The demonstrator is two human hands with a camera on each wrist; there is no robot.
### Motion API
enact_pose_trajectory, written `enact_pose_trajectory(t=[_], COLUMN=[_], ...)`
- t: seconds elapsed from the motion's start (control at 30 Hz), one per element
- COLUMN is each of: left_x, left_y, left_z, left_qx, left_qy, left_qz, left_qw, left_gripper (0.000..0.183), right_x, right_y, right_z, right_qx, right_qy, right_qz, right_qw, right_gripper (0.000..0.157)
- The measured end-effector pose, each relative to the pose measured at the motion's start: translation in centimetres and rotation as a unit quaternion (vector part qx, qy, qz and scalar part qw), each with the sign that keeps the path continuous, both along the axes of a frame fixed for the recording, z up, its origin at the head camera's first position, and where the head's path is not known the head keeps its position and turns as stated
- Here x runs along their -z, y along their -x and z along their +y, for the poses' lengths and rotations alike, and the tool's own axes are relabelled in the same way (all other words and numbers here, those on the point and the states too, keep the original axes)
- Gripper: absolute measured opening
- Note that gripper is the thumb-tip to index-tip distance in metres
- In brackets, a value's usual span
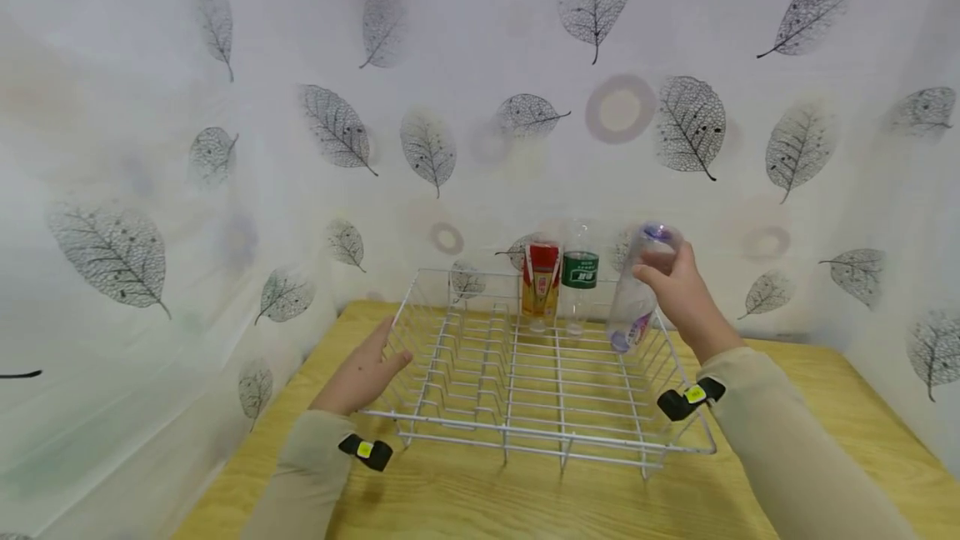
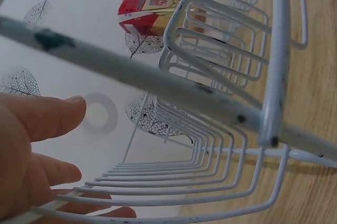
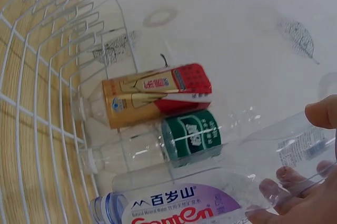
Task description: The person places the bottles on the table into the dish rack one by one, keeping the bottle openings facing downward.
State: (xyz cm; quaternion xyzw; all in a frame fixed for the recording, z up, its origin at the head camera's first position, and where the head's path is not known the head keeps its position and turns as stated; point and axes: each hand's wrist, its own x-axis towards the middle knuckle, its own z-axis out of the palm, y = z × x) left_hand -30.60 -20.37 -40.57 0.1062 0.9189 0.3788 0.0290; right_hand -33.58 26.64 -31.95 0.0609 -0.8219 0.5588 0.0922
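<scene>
A white wire dish rack [image 1: 525,423] stands on the table. My right hand [image 1: 678,290] grips a clear water bottle [image 1: 630,311] with a purple and white label, tilted with its capped end [image 3: 108,208] down inside the rack's right part. Beside it, a clear bottle with a green label [image 1: 581,270] and a bottle with a red and gold label [image 1: 541,277] stand neck down along the rack's back. My left hand [image 1: 363,373] rests at the rack's left side, its fingers [image 2: 58,171] against the side wires and the thumb extended apart from them.
The yellow wood-grain table [image 1: 480,498] carries the rack. Behind and to the left hangs a pale curtain [image 1: 480,148] printed with dark leaves. Upright wire dividers [image 1: 450,357] line the rack's left half.
</scene>
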Motion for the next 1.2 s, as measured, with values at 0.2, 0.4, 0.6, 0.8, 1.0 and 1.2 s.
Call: enact_pose_trajectory(t=[0.2,0.4,0.6,0.8,1.0,1.2], left_x=[0.1,0.5,0.8,0.9,1.0,1.0], left_y=[0.1,0.3,0.2,0.2,0.2,0.2], left_z=[-0.2,-0.4,-0.5,-0.4,-0.3,-0.3], left_qx=[-0.003,0.01,0.014,0.014,0.008,0.007], left_qy=[-0.035,-0.099,-0.135,-0.157,-0.167,-0.167], left_qz=[-0.038,-0.063,-0.064,-0.073,-0.072,-0.065], left_qw=[0.9987,0.9931,0.9886,0.9849,0.9832,0.9837], left_gripper=[0.08,0.068,0.065,0.069,0.069,0.071], right_x=[0.9,2.4,3.1,3.4,3.6,3.7], right_y=[1.7,3.4,4.5,5.3,6.2,7.0], right_z=[0.4,0.3,-0.3,-0.5,-0.6,-0.8], right_qx=[0.014,0.023,0.028,0.034,0.041,0.042], right_qy=[-0.012,-0.024,-0.027,-0.042,-0.08,-0.099], right_qz=[-0.01,-0.014,-0.016,-0.021,-0.022,-0.029], right_qw=[1.0,0.999,0.999,0.998,0.996,0.994], right_gripper=[0.091,0.093,0.096,0.094,0.093,0.09])
